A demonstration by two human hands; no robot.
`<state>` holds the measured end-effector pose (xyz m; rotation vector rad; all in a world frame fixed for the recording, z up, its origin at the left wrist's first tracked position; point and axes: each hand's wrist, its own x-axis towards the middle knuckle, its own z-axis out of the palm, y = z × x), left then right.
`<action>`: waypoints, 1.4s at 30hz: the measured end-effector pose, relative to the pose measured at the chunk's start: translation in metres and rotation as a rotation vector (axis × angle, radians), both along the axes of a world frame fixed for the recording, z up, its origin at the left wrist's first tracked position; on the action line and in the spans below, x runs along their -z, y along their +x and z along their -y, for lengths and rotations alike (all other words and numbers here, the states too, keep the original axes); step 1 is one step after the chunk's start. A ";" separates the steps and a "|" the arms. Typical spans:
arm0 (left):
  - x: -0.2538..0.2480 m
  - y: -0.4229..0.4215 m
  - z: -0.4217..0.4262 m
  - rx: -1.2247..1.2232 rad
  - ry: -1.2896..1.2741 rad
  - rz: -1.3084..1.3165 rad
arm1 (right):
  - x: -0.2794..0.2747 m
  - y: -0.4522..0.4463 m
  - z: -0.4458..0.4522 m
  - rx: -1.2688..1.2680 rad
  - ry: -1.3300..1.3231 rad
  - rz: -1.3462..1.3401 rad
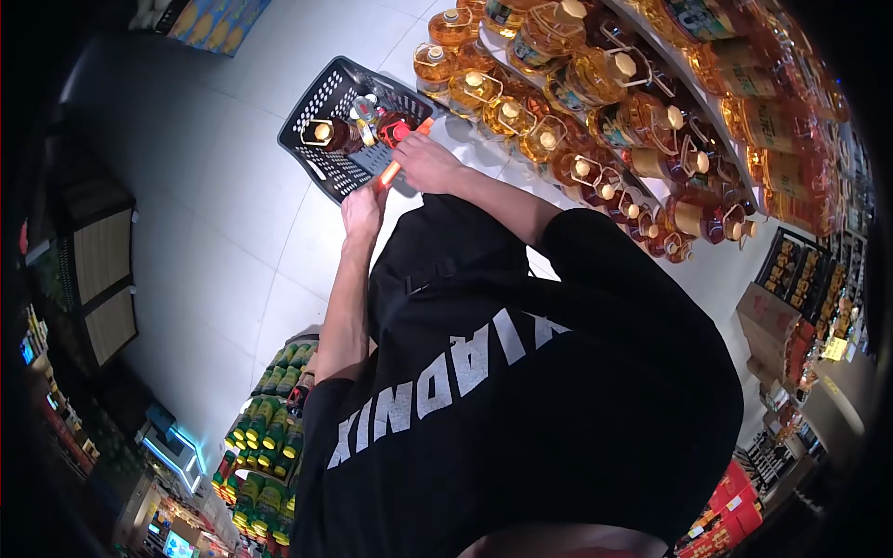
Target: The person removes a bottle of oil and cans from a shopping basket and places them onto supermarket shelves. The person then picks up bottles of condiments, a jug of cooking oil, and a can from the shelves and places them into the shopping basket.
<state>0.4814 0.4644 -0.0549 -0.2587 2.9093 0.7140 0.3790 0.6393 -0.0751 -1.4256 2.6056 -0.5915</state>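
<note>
Both hands are on the orange handle (392,174) of a dark shopping basket (327,177). My left hand (362,210) is closed round its lower left end. Farther up and to the right, my right hand (423,162) is wrapped round the same bar. Inside the basket a bottle of dark liquid with a pale cap (342,138) lies at the left. Beside it are a clear item with a yellow label (365,113) and a red-capped bottle (395,126), close to my right hand.
Shelves of large oil bottles (577,84) rise at the upper right, with more bottles standing on the floor along them. Green bottles with yellow caps (267,423) are stacked at the lower left. Brown crates (104,270) stand at the far left on the pale tiled floor (223,214).
</note>
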 end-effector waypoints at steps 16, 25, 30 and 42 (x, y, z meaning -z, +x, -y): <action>-0.011 0.113 -0.161 -0.154 0.089 -0.014 | -0.027 0.090 -0.149 -0.142 0.071 -0.013; -0.026 0.156 -0.236 -0.184 0.177 0.048 | -0.059 0.121 -0.230 -0.254 0.120 0.141; -0.032 0.182 -0.284 -0.223 0.163 0.143 | -0.082 0.119 -0.260 -0.295 0.246 0.391; -0.056 0.227 -0.372 -0.387 0.295 0.286 | -0.091 0.130 -0.271 -0.599 0.681 0.599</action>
